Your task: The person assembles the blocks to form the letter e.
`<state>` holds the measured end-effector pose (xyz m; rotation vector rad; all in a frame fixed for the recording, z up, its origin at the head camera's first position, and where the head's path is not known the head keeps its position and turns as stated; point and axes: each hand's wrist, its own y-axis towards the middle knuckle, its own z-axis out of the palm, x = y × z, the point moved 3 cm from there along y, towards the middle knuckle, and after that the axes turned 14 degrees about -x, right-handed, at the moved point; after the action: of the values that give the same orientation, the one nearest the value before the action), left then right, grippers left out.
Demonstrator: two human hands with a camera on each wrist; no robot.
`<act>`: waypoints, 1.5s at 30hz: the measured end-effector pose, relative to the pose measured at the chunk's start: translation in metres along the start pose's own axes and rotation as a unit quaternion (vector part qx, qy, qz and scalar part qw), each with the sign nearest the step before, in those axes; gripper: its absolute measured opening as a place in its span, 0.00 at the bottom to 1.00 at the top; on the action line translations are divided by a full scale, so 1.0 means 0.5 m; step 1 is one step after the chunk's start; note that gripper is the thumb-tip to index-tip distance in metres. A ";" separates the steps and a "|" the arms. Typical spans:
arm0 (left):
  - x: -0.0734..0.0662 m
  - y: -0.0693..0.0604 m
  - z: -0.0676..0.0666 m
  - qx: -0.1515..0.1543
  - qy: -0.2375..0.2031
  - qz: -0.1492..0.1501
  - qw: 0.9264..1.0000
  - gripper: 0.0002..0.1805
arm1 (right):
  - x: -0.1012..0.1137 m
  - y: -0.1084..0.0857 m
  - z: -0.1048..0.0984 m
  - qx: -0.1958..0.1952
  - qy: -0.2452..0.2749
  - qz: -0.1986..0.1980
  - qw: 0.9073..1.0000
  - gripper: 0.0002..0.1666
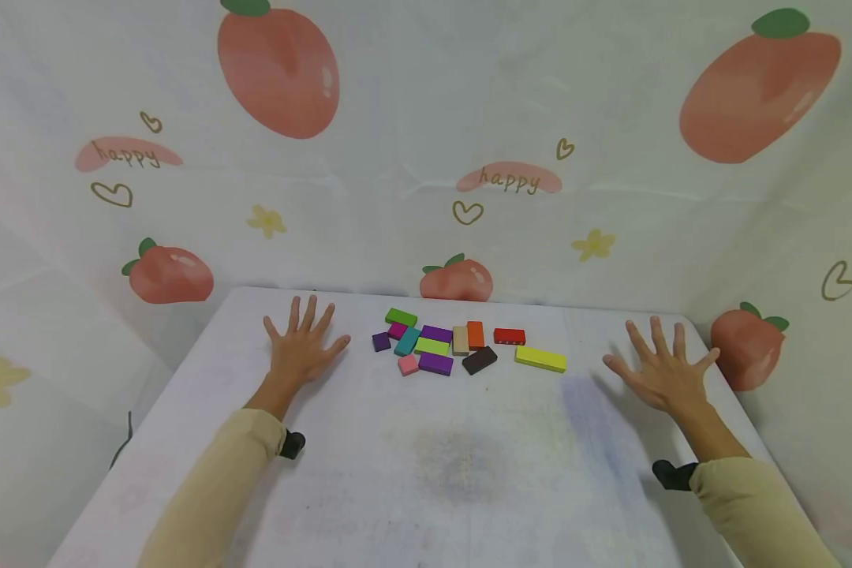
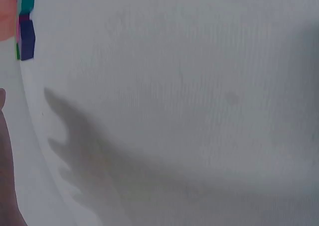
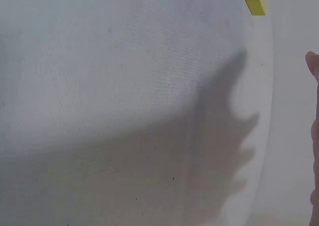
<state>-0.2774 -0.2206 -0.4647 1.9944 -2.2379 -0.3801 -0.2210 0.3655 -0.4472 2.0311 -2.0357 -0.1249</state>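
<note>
Fingers spread and straight, my left hand (image 1: 300,351) is held above the left part of the white table, with nothing in it. My right hand (image 1: 666,371) is spread the same way over the right side, also holding nothing. Between them, towards the back, lies a loose group of coloured blocks. Nearest the left hand is a small dark purple block (image 1: 381,341), beside a magenta block (image 1: 397,330), a green block (image 1: 401,317) and a teal block (image 1: 408,341). The long yellow block (image 1: 541,359) is nearest the right hand, with a red block (image 1: 509,337) behind it.
In the group are also a dark brown block (image 1: 480,360), an orange block (image 1: 475,335), a tan block (image 1: 460,341), a pink block (image 1: 408,364) and two purple ones. The table (image 1: 454,505) meets a printed cloth backdrop (image 1: 397,197) at its back edge.
</note>
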 end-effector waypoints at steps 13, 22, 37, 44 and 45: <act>-0.088 -0.014 0.015 -0.027 0.002 0.081 0.996 0.43 | 0.022 -0.008 0.012 0.001 0.012 -0.017 1.000 0.54; -0.144 -0.023 0.017 -0.025 0.001 0.116 0.993 0.44 | 0.046 -0.016 0.026 0.008 0.009 -0.030 0.999 0.54; -0.225 -0.052 0.025 -0.030 -0.019 0.190 0.981 0.41 | 0.132 -0.033 0.045 0.002 0.012 -0.102 0.995 0.51; -0.248 -0.066 0.032 -0.008 -0.030 0.218 0.976 0.41 | 0.160 -0.037 0.056 -0.001 0.018 -0.129 0.991 0.50; -0.251 -0.067 0.034 -0.004 -0.034 0.222 0.974 0.41 | 0.163 -0.037 0.058 0.001 0.017 -0.132 0.991 0.50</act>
<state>-0.2338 -0.0983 -0.4803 1.4292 -2.6224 -0.4058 -0.2089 0.2807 -0.4694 2.2794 -1.7385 -0.1370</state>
